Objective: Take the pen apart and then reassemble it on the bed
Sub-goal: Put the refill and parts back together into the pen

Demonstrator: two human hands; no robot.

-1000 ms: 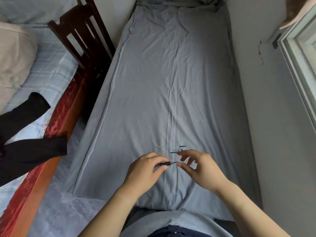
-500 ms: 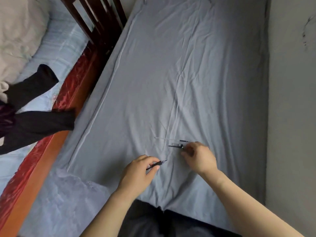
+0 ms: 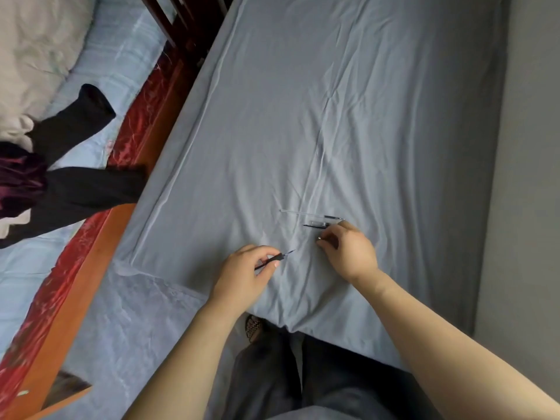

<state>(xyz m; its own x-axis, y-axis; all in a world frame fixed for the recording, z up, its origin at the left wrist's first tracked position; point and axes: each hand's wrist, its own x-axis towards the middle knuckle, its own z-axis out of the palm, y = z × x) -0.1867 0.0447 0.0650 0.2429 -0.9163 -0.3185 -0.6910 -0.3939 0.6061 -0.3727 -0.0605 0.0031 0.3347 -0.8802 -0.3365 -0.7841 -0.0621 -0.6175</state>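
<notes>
partly hidden in left hand (image 3: 242, 272): pen refill (image 3: 274, 259)

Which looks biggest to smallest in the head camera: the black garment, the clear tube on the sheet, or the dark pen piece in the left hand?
1. black garment
2. clear tube
3. dark pen piece, partly hidden inside the left hand, so its full length is unsure.

The sheet (image 3: 348, 116) is matt grey cloth, smooth but creased toward 12 o'clock. On it lies a clear glossy plastic barrel (image 3: 306, 213) beside a clear cap (image 3: 318, 223). At 9 o'clock the bed rail (image 3: 100, 237) is glossy orange-red wood; over it hangs matt black cloth (image 3: 91, 189). At 11 o'clock, dark polished slats (image 3: 178, 22).
</notes>
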